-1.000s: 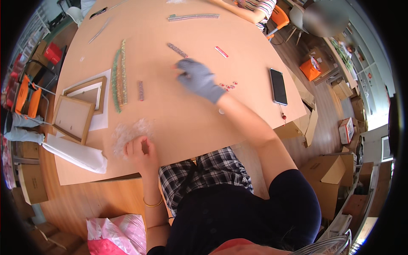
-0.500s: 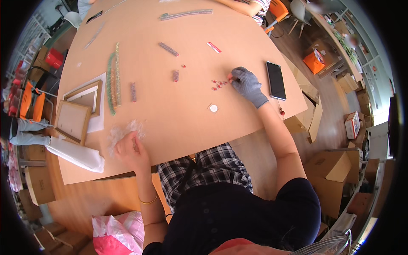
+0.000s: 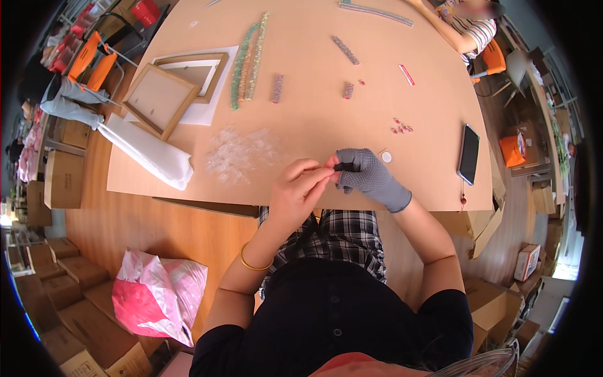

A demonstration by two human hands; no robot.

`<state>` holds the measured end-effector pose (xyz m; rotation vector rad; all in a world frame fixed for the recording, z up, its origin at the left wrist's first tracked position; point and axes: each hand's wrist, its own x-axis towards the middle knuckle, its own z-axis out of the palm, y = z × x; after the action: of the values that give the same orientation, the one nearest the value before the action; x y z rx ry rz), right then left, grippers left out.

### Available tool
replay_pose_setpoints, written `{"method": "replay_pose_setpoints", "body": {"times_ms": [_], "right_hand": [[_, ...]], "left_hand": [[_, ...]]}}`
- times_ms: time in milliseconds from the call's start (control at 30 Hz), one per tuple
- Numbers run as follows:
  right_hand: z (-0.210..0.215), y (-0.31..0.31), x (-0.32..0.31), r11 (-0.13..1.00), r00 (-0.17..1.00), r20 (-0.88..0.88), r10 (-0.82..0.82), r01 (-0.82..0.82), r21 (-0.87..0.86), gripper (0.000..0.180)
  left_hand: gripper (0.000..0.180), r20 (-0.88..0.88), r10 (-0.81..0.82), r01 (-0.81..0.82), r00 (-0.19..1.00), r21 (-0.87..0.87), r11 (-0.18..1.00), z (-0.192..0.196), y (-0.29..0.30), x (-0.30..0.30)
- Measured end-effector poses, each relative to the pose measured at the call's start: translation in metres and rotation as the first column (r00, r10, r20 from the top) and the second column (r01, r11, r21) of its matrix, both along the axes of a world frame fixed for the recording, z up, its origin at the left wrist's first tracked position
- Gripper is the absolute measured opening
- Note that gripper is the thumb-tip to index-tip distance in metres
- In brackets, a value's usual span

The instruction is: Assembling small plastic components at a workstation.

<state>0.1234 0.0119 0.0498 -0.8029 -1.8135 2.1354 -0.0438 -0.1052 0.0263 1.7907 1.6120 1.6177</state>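
Observation:
My bare left hand (image 3: 296, 187) and my right hand (image 3: 372, 178), in a grey dotted glove that leaves fingertips bare, meet above the near table edge. Their thumbs and fingers pinch together at the tips. Whatever sits between them is too small and covered to make out. Just beyond the gloved hand lies a white disc (image 3: 386, 156). Farther off is a small cluster of red pieces (image 3: 402, 128). A loose heap of clear plastic bits (image 3: 237, 154) spreads out to the left of my left hand.
Wooden frames (image 3: 161, 100) and a white wrapped roll (image 3: 147, 154) occupy the table's left. Long glittery strips (image 3: 252, 56), short dark sticks (image 3: 277, 88) and a red-white strip (image 3: 406, 75) lie farther back. A phone (image 3: 468, 154) is at right. Another person (image 3: 477, 31) sits far right.
My right hand has left the red pieces and my left hand the plastic heap; both have come together in front of me. The whole view has shifted as my head moved.

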Motion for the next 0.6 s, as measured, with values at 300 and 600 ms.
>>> {"method": "replay_pose_setpoints", "body": {"times_ms": [300, 600], "right_hand": [[0.017, 0.007, -0.019, 0.986, 0.989, 0.087, 0.115, -0.104, -0.128, 0.022], [0.023, 0.003, -0.04, 0.992, 0.988, 0.127, 0.092, -0.08, -0.094, 0.027]], "left_hand": [[0.014, 0.257, -0.111, 0.145, 0.96, -0.118, 0.982, 0.002, -0.01, -0.024], [0.02, -0.118, 0.101, -0.088, 0.988, 0.109, 0.99, -0.002, -0.008, -0.029]]}}
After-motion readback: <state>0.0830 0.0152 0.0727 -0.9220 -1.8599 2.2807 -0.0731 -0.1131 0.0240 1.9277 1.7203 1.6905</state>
